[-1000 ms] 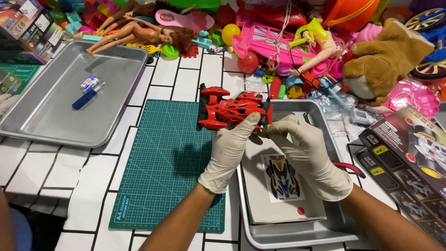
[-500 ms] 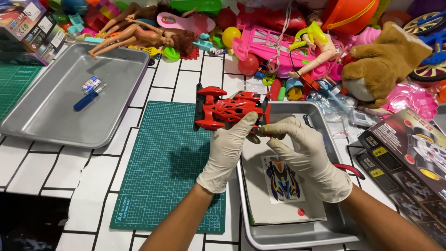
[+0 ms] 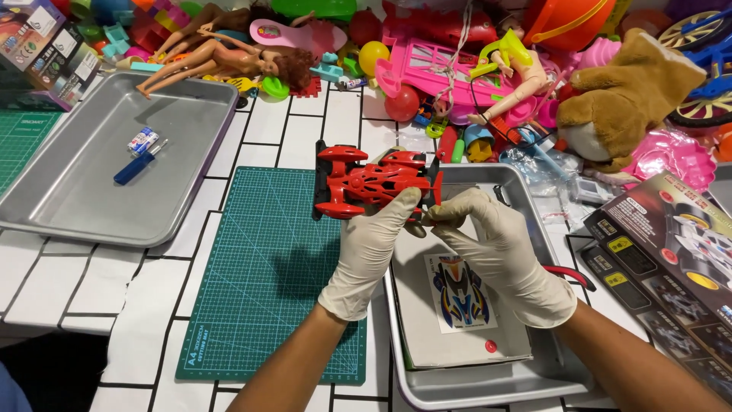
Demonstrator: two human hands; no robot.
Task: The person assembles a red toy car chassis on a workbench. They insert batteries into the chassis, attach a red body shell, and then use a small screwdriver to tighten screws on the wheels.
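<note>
Your left hand point(image 3: 371, 252), gloved, grips the red toy race car point(image 3: 371, 181) from below, thumb up against its side. Your right hand point(image 3: 499, 255), also gloved, pinches closed at the car's rear end. The car is held in the air over the right edge of the green cutting mat point(image 3: 259, 282) and the top left corner of the steel tray point(image 3: 534, 378). A sticker sheet point(image 3: 460, 294) lies in that tray, under your right wrist
</note>
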